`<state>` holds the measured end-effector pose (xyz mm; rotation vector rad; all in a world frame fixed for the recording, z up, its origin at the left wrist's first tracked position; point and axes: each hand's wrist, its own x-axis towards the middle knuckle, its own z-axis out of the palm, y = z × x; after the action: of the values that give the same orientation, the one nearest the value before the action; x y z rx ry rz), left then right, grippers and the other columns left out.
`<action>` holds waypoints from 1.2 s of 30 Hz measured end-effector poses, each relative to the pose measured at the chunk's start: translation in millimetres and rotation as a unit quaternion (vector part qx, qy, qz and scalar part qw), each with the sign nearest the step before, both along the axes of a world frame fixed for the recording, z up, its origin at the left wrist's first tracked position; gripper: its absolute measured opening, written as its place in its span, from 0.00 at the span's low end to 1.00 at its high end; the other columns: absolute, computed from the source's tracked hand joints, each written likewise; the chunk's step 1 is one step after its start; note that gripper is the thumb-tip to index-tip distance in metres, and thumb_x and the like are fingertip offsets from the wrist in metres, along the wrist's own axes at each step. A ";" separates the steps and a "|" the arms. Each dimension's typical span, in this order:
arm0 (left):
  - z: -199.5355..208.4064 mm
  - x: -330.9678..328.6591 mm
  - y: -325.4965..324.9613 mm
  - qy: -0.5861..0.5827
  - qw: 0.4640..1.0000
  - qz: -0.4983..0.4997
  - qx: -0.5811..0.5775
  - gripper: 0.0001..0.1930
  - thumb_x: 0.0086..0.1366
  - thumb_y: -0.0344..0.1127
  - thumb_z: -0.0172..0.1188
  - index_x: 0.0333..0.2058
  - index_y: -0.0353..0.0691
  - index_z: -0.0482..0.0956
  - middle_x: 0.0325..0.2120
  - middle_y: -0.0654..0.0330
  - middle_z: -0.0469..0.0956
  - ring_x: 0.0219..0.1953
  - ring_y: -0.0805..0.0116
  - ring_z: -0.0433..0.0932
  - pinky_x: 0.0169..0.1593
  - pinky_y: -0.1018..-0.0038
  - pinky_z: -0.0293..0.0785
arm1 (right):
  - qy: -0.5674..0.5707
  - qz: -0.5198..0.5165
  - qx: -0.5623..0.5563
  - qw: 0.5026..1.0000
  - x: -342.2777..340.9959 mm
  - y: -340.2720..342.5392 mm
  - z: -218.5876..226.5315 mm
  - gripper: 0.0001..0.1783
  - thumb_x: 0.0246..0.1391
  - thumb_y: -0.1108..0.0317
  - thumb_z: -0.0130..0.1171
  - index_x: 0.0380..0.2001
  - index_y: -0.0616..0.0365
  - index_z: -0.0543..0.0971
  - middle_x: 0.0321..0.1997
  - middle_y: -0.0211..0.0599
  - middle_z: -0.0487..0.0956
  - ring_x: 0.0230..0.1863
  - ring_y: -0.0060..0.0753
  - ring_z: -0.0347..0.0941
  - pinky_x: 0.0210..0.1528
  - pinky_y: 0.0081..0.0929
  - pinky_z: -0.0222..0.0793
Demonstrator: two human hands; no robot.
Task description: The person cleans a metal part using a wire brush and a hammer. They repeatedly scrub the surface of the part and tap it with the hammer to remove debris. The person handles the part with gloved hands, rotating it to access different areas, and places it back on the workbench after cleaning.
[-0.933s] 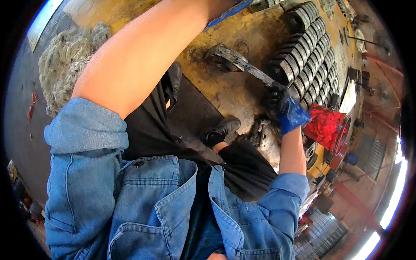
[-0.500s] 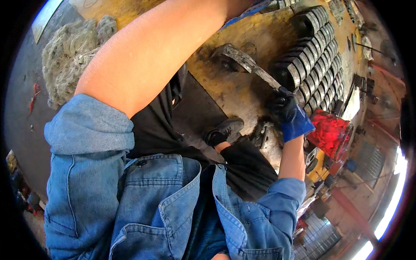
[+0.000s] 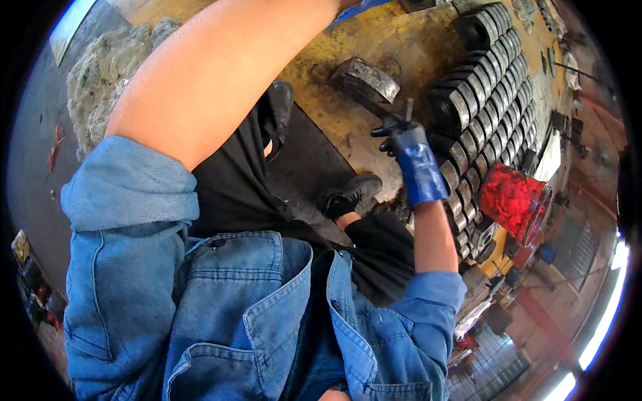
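A stack of dark metal blocks [image 3: 485, 100] fills the upper right, its tight rows probably letting each brace the next. A grey, stringy fibre heap [image 3: 93, 83] sits upper left. Right of centre, the right hand [image 3: 411, 144], in a rubbery blue glove, seems to bend some fingers about a thin dark bar [image 3: 366, 105], perhaps leaving its length free; others poke leftward, slightly apart. A smeared red bucket [image 3: 509, 200] is near. One scuffed, curved block [image 3: 368, 79] lies upper centre, just beside the bar. The left hand [image 3: 361, 9] is mostly cut off above; I cannot tell its fingers.
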<state>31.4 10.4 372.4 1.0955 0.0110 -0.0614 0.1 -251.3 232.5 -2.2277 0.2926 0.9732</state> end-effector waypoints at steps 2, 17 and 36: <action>-1.7 -0.3 1.5 0.002 1.000 0.002 -0.003 0.16 0.71 0.38 0.39 0.51 0.41 0.70 0.40 0.63 0.75 0.39 0.77 0.72 0.45 0.81 0.69 | -0.107 0.135 -0.120 0.978 -9.4 8.9 -21.4 0.19 0.55 0.57 0.54 0.46 0.55 0.78 0.31 0.44 0.82 0.29 0.37 0.79 0.31 0.36 0.72; -9.5 7.7 -2.4 0.007 1.000 -0.008 -0.019 0.16 0.71 0.38 0.41 0.52 0.41 0.69 0.42 0.62 0.75 0.40 0.77 0.72 0.46 0.81 0.68 | -0.209 0.372 -0.299 0.854 -26.1 -70.3 11.9 0.25 0.51 0.63 0.53 0.55 0.37 0.72 0.51 0.42 0.76 0.51 0.47 0.73 0.51 0.38 0.70; -13.0 11.0 -8.9 0.013 1.000 -0.009 -0.025 0.16 0.70 0.38 0.43 0.53 0.40 0.68 0.43 0.61 0.73 0.42 0.76 0.71 0.47 0.81 0.67 | -0.202 0.410 -0.307 0.835 -14.3 -49.0 -78.4 0.23 0.49 0.66 0.51 0.51 0.35 0.74 0.45 0.41 0.79 0.46 0.48 0.75 0.45 0.44 0.72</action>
<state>42.4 1.5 359.4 1.0448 0.0236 -0.0909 -14.2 -300.4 154.2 -3.1796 -0.7147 0.8242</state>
